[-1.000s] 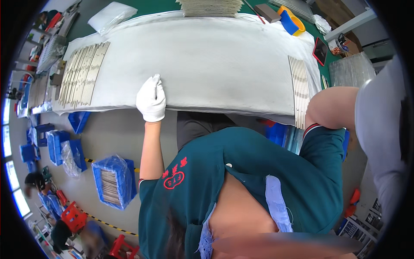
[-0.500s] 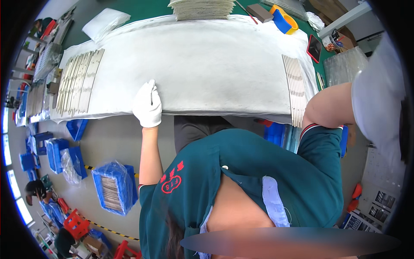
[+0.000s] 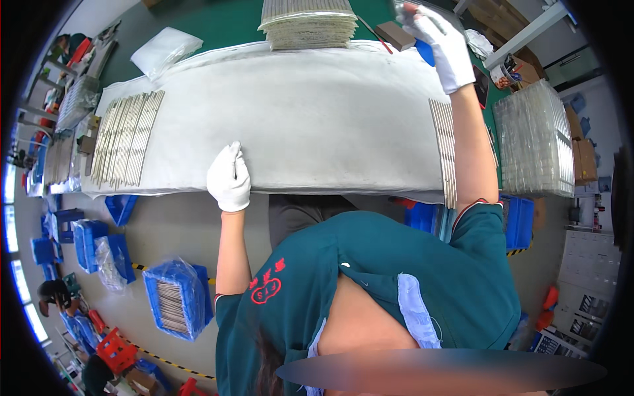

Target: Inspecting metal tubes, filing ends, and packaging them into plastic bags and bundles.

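Note:
My left hand (image 3: 229, 179), in a white glove, rests at the near edge of the white-covered table (image 3: 297, 119). Its fingers are closed together and nothing shows in them. My right hand (image 3: 444, 49), also gloved, reaches to the far right corner, over a blue and yellow ring-shaped thing (image 3: 424, 53), of which only a blue part shows. Those fingers are smeared, so their grip is unclear. Under my right forearm lies a row of thin metal strips (image 3: 444, 148). A wider row of similar strips (image 3: 127, 138) lies at the left end.
A tall stack of thin pale sheets (image 3: 308, 26) stands at the far middle, beside a grey-brown block (image 3: 395, 35). White packing sheets (image 3: 165, 51) lie far left. Wrapped clear trays (image 3: 533, 138) stand at right. A blue crate (image 3: 175, 297) of strips sits on the floor.
My right hand has come in from the right side and now reaches over the far right corner, covering most of the blue and yellow ring. My left hand stays closed at the near edge.

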Motion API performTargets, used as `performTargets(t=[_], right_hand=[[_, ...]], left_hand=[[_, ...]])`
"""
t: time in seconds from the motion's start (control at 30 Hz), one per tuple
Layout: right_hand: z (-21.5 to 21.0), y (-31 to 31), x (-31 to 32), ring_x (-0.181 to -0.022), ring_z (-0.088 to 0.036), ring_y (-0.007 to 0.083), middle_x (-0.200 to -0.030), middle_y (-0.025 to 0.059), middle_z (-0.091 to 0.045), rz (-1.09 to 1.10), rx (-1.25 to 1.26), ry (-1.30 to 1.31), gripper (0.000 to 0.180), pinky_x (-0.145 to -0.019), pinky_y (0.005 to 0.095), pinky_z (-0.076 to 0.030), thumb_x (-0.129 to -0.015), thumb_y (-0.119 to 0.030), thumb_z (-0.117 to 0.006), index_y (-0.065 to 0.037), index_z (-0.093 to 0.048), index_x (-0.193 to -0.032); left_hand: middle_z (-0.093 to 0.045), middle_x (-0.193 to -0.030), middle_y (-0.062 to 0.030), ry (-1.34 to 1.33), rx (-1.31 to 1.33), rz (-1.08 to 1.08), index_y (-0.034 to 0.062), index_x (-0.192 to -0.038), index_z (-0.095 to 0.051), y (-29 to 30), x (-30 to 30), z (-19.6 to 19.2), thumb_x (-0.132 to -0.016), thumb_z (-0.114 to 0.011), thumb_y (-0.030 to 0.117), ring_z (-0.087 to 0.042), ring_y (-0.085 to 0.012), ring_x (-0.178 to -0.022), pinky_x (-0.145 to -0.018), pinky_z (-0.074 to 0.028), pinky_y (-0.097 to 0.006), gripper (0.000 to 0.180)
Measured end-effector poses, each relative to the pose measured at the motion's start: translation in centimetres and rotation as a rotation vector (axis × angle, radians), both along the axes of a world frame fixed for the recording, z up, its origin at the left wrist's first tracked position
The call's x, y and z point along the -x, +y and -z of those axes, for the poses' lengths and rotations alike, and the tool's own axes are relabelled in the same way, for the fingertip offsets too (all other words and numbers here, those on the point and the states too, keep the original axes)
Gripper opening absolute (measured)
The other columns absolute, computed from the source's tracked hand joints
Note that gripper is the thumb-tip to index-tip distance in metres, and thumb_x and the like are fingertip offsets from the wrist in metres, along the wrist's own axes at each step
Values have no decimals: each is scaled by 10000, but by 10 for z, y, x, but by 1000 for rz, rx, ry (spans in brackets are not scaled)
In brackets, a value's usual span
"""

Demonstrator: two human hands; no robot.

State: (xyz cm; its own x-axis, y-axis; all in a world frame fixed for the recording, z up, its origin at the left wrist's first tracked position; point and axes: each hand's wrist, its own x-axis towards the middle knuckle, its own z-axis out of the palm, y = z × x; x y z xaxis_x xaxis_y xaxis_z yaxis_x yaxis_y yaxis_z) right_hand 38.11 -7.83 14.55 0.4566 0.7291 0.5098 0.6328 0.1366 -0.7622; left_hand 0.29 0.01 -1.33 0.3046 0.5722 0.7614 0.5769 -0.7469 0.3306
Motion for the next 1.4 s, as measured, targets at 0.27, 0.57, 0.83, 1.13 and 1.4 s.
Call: performTargets(t=[0.27,0.57,0.83,1.13,1.4], right_hand=[[90,50,-45,-1083,-501,298,-1180,133,-535,161,658,-467,452,-921,329,-388,-868,-419,-415,-113,-525,-1181],[100,79,-41,-943,-592,315,-1012,140,-619,360,926,-756,298,-806,404,-469,-857,-217,-394,-115,-623,-1018],[105,112,-59,-976,-592,314,-1039,158,-618,443,1108,-803,253,-825,377,-471,-815,-114,-474,-67,-663,-975],[101,119,-60,-989,-582,326,-1049,171,-609,427,1115,-790,262,-848,379,-456,-802,-166,-490,-47,-662,-960],[74,71,-73,-679,-600,147,-769,93,-629,123,733,76,262,-603,267,-486,-843,-281,-493,-33,-579,-852]], left_hand=[[-655,-816,-79,-1,-43,-44,73,-910,-665,0,0,0,-698,-598,4,-633,-252,-772,-697,-508,-338,233],[-635,-752,-74,-94,-53,20,81,-861,-659,-2,0,-5,-674,-612,21,-622,-240,-699,-629,-504,-332,203],[-642,-747,-57,-97,-105,0,90,-856,-662,-1,-3,-8,-672,-629,22,-627,-232,-700,-641,-505,-324,199],[-645,-748,-49,-123,-88,-3,93,-850,-666,1,0,0,-667,-638,38,-634,-225,-719,-651,-510,-316,193],[-633,-730,-47,-115,-119,-3,100,-851,-666,2,-1,0,-671,-639,57,-631,-220,-719,-648,-504,-318,187]])
